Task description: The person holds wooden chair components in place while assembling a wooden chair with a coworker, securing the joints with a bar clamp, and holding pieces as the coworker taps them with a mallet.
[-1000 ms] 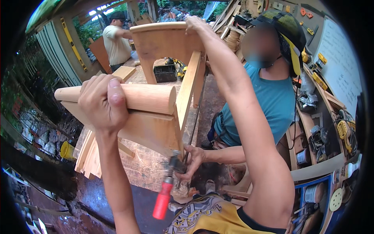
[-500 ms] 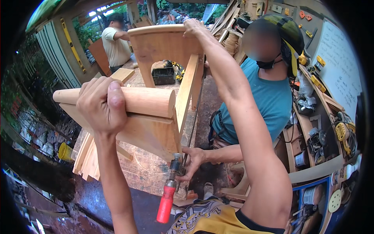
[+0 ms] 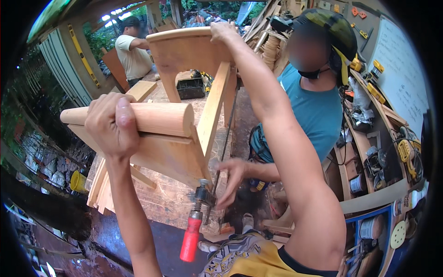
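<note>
Wooden frame [image 3: 171, 159] stood on the table [image 3: 168, 203], directly between and under the person's two hands. Left hand [image 3: 112, 124] was clenched around its near rounded rail [image 3: 161, 119], thumb on top; right hand [image 3: 224, 31], farther forward at full reach, was hooked over the upper edge of the far panel [image 3: 191, 53]. Down and to the right of the left hand, a clamp with a red handle [image 3: 190, 240] sat at the frame's lower corner, its dark bar running forward along that side. Co-worker's hand [image 3: 233, 177], fingers spread, was just beside the clamp; contact could not be told. Step in hand, as judged: steadying the frame while the clamp was set. Next move seemed to call for both grips kept firm and level, so that the clamp could be adjusted without the joints shifting. Containers: black bin [image 3: 190, 90] lay beyond the left hand and below the right, contents too dark to identify; yellow bucket [image 3: 78, 182] was down and left of the left hand, inside not visible; pale tub [image 3: 370, 227] stood on shelving far right of both hands, contents unknown.
</note>
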{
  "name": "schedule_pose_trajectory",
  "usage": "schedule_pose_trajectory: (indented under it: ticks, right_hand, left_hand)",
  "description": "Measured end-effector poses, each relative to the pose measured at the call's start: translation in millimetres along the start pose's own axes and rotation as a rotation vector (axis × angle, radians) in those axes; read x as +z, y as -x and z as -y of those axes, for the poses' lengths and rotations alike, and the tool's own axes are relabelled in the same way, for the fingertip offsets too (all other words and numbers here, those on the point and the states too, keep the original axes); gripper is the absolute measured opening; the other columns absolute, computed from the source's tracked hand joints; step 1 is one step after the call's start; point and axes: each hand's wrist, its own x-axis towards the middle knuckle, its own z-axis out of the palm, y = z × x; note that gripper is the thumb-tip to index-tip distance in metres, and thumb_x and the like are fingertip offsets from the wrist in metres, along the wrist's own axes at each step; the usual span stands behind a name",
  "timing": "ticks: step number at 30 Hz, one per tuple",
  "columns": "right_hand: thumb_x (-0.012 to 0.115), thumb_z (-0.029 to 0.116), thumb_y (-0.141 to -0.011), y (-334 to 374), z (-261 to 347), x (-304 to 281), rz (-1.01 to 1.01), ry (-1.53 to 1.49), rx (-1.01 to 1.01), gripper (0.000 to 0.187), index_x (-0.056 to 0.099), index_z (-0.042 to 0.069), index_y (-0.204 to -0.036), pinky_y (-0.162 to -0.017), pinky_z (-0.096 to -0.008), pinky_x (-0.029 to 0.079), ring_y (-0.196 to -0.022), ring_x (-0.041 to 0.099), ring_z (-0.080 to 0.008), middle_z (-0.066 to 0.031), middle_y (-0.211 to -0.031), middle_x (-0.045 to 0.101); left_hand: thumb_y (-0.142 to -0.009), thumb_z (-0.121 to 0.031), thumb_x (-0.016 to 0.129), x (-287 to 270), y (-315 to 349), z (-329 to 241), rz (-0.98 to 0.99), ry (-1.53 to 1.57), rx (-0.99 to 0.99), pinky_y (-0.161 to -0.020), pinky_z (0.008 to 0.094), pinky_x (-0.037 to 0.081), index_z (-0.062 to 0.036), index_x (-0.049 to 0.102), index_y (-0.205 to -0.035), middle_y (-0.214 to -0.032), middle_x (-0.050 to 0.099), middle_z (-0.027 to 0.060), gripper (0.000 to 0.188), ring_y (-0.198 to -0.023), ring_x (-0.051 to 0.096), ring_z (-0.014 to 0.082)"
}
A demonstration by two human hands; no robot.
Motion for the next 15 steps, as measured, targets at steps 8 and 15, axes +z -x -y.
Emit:
schedule_pose_trajectory:
  ticks: [8, 15]
  right_hand:
    - [0.086, 0.046, -0.079, 12, -1, 9, -0.093, 0.116, 0.015, 0.073, 0.058, 0.015, -0.139, -0.109, -0.0544, 0.038, -0.134, 0.057, -0.0294, -0.0095, -0.142, 0.063]
    - [0.085, 0.042, -0.078, 17, -1, 9, -0.118, 0.11, 0.019, 0.073, 0.056, 0.014, -0.139, -0.111, -0.0549, 0.038, -0.135, 0.055, -0.0297, -0.0108, -0.142, 0.062]
  left_hand:
    - [-0.093, -0.027, 0.047, 7, -5, -3, -0.061, 0.019, 0.046, -0.067, 0.0387, 0.039, 0.0013, 0.061, -0.069, -0.063, 0.053, 0.0145, 0.039, -0.061, 0.052, 0.0293]
    - [-0.094, -0.027, 0.045, 7, -3, -4, -0.038, 0.016, 0.045, -0.07, 0.0382, 0.039, 0.0021, 0.062, -0.071, -0.067, 0.057, 0.0136, 0.04, -0.065, 0.053, 0.028]
